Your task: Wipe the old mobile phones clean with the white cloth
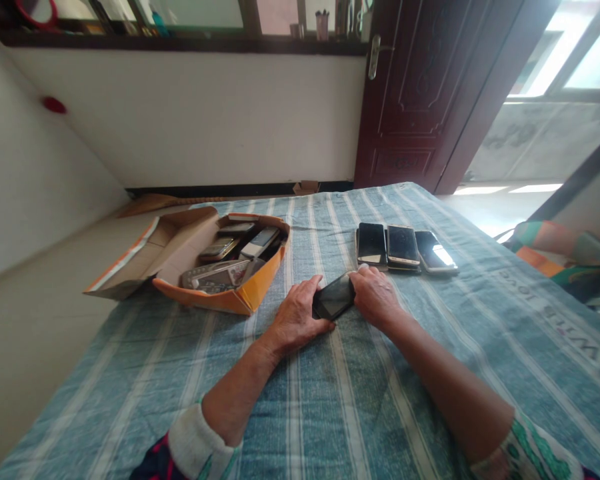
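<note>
A dark smartphone (335,298) is held at a slant between my two hands, just over the striped cloth. My left hand (297,313) grips its left end, thumb along the near edge and fingers at the far side. Closed around the right end is my right hand (377,295), its fingertips partly hidden. To the left stands an open orange cardboard box (257,288) with several old phones (219,248) inside. Beyond my right hand lie stacked phones: a black one (371,244), a gold-rimmed one (403,245) and a silver one (436,252).
A blue-and-white striped cloth (320,427) covers the surface under everything. The box's lid flap (140,257) hangs open to the left. Behind are a white wall (220,120) and a dark red door (415,100). Colourful fabric (555,250) lies at the far right.
</note>
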`<state>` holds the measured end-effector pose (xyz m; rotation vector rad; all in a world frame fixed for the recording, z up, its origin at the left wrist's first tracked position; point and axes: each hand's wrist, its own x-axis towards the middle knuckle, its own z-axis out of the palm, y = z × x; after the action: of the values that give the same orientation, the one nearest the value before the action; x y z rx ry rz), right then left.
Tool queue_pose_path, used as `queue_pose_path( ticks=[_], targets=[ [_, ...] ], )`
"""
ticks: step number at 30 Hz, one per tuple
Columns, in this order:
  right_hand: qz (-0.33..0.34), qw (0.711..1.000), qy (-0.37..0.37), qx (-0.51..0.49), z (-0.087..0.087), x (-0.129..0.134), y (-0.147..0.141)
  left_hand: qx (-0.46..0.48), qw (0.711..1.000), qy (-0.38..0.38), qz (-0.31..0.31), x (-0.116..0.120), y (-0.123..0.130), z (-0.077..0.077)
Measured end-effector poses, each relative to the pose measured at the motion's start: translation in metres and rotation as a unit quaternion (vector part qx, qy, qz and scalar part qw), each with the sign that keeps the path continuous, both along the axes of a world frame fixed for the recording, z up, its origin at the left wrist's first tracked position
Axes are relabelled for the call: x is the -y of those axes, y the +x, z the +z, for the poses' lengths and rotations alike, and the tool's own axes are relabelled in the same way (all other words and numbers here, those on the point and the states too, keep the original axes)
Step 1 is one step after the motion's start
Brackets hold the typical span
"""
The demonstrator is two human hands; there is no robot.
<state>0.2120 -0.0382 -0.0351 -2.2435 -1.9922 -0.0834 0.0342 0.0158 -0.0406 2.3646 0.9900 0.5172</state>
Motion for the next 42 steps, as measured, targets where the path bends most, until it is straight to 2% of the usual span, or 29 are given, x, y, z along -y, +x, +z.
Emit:
queue_pose_path(
  ticks=[11, 20, 30, 37, 42],
  targets=[
    [-0.028, 0.999, -0.030, 0.022, 0.006, 0.017, -0.004, 0.001, 1.000, 0.000, 0.003, 0.002, 0.000, 0.001],
    [-0.035, 0.998, -0.011, 0.048, 0.000, 0.029, -0.013, 0.004, 1.000, -0.001, 0.005, 0.002, 0.000, 0.000],
    [0.020, 0.998, 0.032, 0.057, -0.004, 0.034, -0.040, 0.004, 1.000, 0.014, 0.006, 0.002, 0.001, -0.002],
    [0.064, 0.997, 0.045, 0.025, -0.007, 0.040, -0.055, 0.007, 1.000, 0.025, 0.000, 0.001, 0.002, -0.001],
    [0.112, 0.988, 0.105, -0.035, -0.007, 0.042, -0.055, 0.013, 0.999, 0.028, -0.007, -0.001, 0.000, -0.006]
  ],
)
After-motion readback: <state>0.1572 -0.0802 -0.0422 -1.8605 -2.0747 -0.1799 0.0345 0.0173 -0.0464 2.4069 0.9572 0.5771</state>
